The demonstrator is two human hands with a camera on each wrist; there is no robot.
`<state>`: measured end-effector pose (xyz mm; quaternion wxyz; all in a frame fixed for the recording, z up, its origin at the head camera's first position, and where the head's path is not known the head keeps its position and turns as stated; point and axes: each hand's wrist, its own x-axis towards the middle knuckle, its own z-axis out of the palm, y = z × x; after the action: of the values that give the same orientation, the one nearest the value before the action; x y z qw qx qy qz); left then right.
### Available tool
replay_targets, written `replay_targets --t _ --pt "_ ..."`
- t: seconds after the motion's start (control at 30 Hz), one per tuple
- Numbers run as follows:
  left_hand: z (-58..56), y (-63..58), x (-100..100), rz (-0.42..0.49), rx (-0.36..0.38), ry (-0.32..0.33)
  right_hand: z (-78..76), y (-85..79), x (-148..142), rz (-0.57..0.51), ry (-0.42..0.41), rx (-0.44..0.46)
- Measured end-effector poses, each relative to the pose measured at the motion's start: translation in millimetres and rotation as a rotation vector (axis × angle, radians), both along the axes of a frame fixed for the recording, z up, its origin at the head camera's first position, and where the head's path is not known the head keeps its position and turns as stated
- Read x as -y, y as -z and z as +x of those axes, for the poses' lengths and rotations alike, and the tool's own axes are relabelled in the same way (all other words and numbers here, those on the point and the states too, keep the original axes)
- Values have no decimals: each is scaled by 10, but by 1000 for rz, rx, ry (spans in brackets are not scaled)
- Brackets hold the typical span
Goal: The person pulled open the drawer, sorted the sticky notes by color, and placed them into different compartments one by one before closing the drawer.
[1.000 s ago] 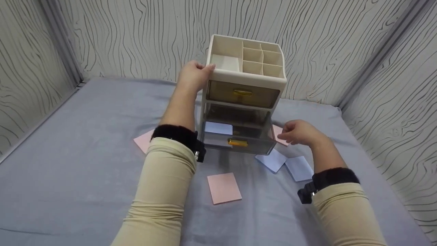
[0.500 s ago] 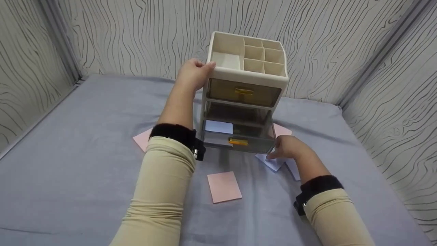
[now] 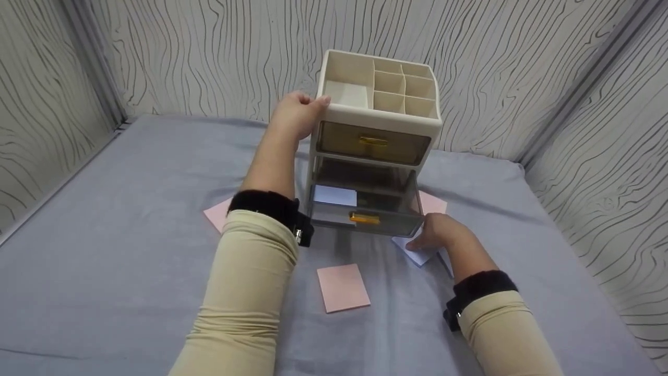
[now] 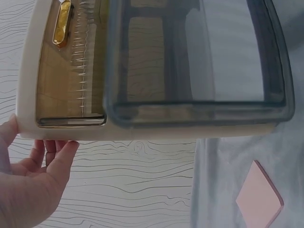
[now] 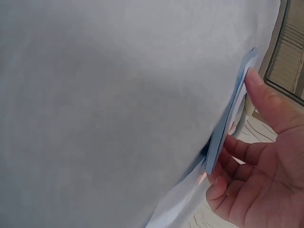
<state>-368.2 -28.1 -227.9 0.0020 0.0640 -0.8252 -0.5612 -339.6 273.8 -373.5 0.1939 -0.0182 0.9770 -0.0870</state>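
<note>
A cream desktop organizer [image 3: 378, 116] with smoky see-through drawers stands on the cloth. Its lower drawer [image 3: 391, 225] is pulled out, with a blue sticky note pad [image 3: 335, 195] inside at the left. My left hand [image 3: 295, 117] grips the organizer's upper left edge, thumb on the front and fingers along the side. Beside the drawer's right front corner, my right hand [image 3: 442, 233] pinches another blue pad [image 5: 229, 116] between thumb and fingers, close to the cloth. A further blue pad [image 3: 445, 261] lies mostly hidden under that hand and wrist.
One pink pad [image 3: 343, 288] lies in front of the organizer. Another pink pad [image 3: 216, 214] shows left of it, partly behind my left forearm. A third pink pad [image 3: 434, 202] sits to its right. Wood-patterned panels [image 3: 209, 57] stand around the grey cloth [image 3: 130, 235].
My right hand has come down and left from beside the right pink pad to the blue pad and pinches it. The left hand has kept its grip on the organizer, which has shifted very slightly.
</note>
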Motion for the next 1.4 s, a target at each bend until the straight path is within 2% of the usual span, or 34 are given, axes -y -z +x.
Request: replay_targets --t 0.17,0.27,0.43,0.53,0.8,1.1,1.23,1.4 --pt "-4 10 2 2 -1 2 8 -21 3 48 9 19" --pt "-10 14 -1 14 3 2 14 -12 -13 61 -14 4" --pt "-3 15 -3 18 -6 -6 29 -3 -34 46 -37 -45" --pt "-1 22 -3 18 -12 -20 33 -15 -33 19 -15 -69" --pt "-3 48 -7 52 -18 -24 42 -90 -92 -109 11 -76" --pt "-2 57 10 58 -20 -23 62 -179 -178 -282 -31 -42" --pt "-10 64 12 61 -26 -24 106 -284 -214 -335 -37 -18" --pt "-27 67 10 89 -36 -14 154 -478 -299 -396 -17 -29"
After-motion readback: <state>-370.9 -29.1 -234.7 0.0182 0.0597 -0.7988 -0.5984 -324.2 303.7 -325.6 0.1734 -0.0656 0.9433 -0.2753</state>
